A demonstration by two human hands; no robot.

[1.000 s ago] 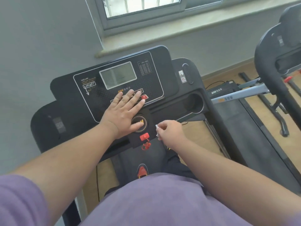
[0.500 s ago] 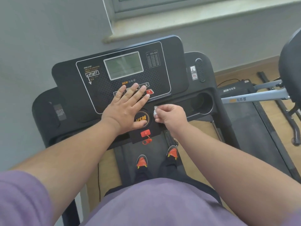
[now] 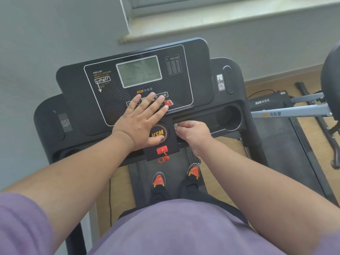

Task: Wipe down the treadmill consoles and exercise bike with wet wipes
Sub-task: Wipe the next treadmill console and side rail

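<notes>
A black treadmill console (image 3: 198, 70) with a grey screen (image 3: 138, 71) fills the middle of the view. My left hand (image 3: 139, 122) lies flat on its button row, fingers straight and spread, thumb beside the round HSM dial (image 3: 159, 133). My right hand (image 3: 193, 133) grips a small crumpled white wet wipe (image 3: 176, 125), mostly hidden in the fingers, and presses it on the console's lower panel just right of the dial, at the left end of the tray slot.
A red safety key (image 3: 162, 150) with its cord hangs below the dial. A cup holder (image 3: 229, 115) sits to the right. A second treadmill (image 3: 266, 103) and a black exercise machine (image 3: 331, 80) stand at the right. My orange shoes (image 3: 159, 179) are on the belt. Window sill behind.
My right hand with the wipe has risen from near the safety key up to the panel beside the dial. My left hand has stayed flat on the buttons. The camera has tilted downward.
</notes>
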